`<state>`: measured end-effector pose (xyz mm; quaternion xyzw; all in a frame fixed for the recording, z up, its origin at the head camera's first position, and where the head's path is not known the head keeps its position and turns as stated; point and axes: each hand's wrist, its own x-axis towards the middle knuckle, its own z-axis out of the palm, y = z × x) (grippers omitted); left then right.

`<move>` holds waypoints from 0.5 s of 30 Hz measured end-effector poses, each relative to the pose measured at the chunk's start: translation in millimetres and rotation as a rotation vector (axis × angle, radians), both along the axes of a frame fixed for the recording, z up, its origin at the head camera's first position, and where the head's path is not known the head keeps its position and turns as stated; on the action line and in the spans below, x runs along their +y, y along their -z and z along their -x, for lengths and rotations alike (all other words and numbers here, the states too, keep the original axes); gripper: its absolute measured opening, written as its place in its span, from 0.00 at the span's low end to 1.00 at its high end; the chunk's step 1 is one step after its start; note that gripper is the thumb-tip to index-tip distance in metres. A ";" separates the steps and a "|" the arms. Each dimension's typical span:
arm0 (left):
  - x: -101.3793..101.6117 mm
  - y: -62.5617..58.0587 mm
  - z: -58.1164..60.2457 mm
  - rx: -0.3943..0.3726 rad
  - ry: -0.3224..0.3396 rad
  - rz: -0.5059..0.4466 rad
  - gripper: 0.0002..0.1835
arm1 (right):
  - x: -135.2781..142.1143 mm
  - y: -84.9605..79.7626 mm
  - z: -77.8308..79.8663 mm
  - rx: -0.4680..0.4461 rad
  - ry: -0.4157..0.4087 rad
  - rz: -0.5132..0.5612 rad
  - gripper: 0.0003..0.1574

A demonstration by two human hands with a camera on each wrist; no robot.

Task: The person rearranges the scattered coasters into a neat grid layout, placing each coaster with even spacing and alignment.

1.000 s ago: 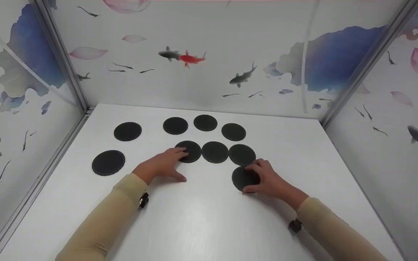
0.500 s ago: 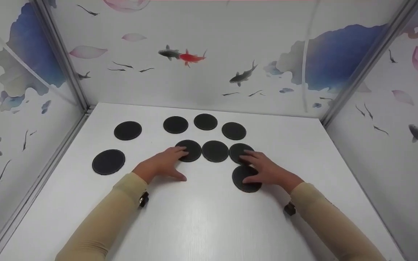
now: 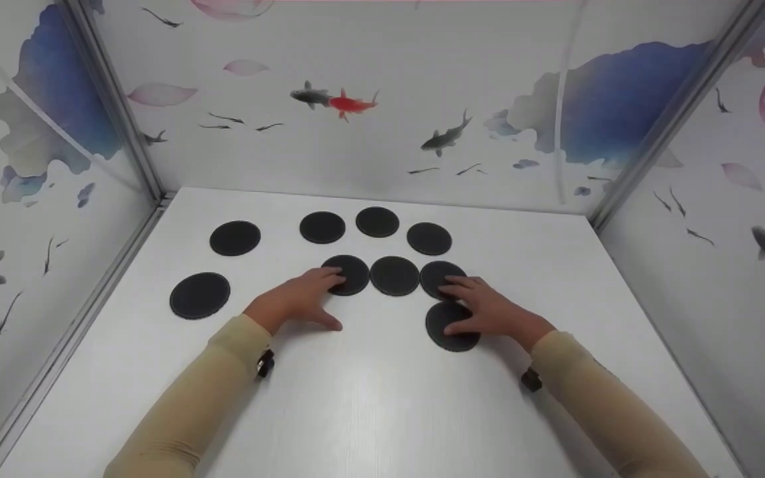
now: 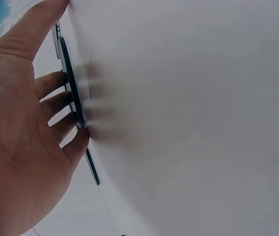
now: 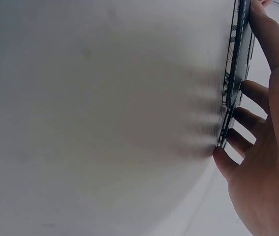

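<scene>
My left hand (image 3: pixel 293 302) relaxed — fingers on left-end black coaster (image 3: pixel 354 272); my right hand (image 3: pixel 494 311) loose — thumb on front coaster (image 3: pixel 444 316), fingers on right-end coaster (image 3: pixel 433 275).

Matt black discs (image 3: pixel 394 276) on a glossy white tabletop (image 3: pixel 362 411).
Mid-frame, the discs look smooth and leathery; at upper right in my right wrist view, one edge carries a pale dashed line like stitching. The tabletop has fine streaks and a bright sheen at bottom centre, and in my left wrist view it returns blurred reflections of my fingers (image 4: pixel 55 104). My sleeves (image 3: pixel 176 405) are beige cloth, creased at lower left; the black wrist cameras (image 3: pixel 265 364) look shiny, like plastic. The walls (image 3: pixel 382 46) are smooth printed panels with pale streaks of glare, and the posts (image 3: pixel 110 99) at upper left and right look like dull grey metal.
</scene>
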<state>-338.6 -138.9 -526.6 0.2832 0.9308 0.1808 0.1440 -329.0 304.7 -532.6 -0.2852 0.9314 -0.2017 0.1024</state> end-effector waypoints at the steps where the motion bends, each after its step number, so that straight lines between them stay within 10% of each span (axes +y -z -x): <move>1: 0.1 0.1 -0.2 -0.001 0.000 -0.004 0.57 | 0.3 0.1 0.0 0.000 0.000 0.006 0.61; 15: 2.2 1.3 0.2 0.005 -0.019 0.009 0.57 | 2.4 1.6 -0.5 -0.007 0.002 0.008 0.61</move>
